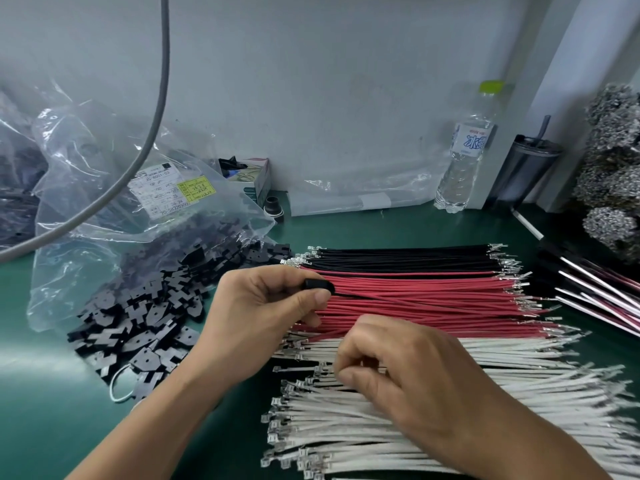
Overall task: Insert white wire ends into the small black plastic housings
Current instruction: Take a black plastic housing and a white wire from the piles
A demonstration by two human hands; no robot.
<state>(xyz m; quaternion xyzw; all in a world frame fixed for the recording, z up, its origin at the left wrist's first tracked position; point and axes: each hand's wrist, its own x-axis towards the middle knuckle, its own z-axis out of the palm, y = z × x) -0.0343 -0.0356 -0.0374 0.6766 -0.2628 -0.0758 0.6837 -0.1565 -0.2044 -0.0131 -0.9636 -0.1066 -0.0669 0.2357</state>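
Black plastic housing (319, 286) sits pinched in the left hand (263, 306) above the red wires (433, 299). At five o'clock, the right hand (408, 372) pinches among white wires (450, 403), its grip nearly closed; grabbing two ends together could jam the insertion.

The wires lie side by side on the table (41, 393), in three bands from back to front: one bundle (398, 256) farthest, a second (433, 306) in the middle, the third (467, 410) nearest. Left of them spreads a heap of housings (145, 317) (spilling from a bag (104, 174) behind it). At the back wall, right, a bottle (464, 157) stands beside a cup (523, 171). The left hand (263, 313) is over the middle band, the right hand (415, 375) over the nearest.
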